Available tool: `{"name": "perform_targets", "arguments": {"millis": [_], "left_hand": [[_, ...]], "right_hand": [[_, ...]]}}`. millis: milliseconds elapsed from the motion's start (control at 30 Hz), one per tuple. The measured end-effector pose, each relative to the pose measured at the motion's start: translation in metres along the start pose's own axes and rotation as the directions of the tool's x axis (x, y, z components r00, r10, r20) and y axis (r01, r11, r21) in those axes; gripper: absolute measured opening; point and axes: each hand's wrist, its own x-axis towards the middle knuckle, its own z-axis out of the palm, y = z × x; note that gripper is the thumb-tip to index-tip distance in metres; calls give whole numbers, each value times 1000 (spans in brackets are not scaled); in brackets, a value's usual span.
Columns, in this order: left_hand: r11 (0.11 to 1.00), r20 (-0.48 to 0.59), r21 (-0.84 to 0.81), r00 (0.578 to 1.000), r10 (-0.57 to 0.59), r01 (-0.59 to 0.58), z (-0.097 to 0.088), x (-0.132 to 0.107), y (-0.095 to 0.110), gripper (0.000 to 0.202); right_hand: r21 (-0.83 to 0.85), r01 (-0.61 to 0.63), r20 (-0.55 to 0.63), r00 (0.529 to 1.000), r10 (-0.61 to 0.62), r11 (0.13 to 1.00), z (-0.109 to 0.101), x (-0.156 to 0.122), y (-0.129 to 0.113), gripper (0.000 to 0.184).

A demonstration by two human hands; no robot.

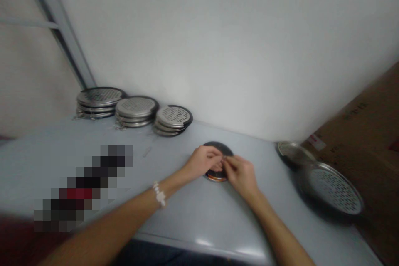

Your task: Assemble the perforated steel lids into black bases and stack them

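My left hand [204,160] and my right hand [242,173] meet fingertip to fingertip above a dark round disc [222,146] on the table. Both sets of fingers are closed in a pinch, and what they hold is too small and blurred to name. The disc has a shiny rim, with an orange gleam on its near edge. My hands cover much of its surface. A white bracelet circles my left wrist.
Three stacks of round perforated metal discs with black edging, the left [101,96], middle [137,107] and right [173,116], stand by the wall. Two more perforated discs [335,189] lean near a cardboard box [358,120] at right. A pixelated patch hides something on the left.
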Motion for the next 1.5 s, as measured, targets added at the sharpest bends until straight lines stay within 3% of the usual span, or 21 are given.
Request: {"name": "perform_targets", "arguments": {"millis": [167,633,933,1500], "left_hand": [[998,-34,-34,998,-58,57,7,-2,-3,17],[989,-57,-144,997,-54,45,14,-7,1,23],[993,-67,72,993,98,-93,13,-9,8,15],[996,-87,-76,995,-52,45,7,-3,5,11]], "right_hand": [[-35,32,12,999,-32,999,3,-2,0,32],[-34,33,17,999,-32,999,8,-4,0,29],[-34,7,-4,1000,-7,999,10,-2,3,22],[-34,29,-74,997,-31,999,4,0,2,28]]}}
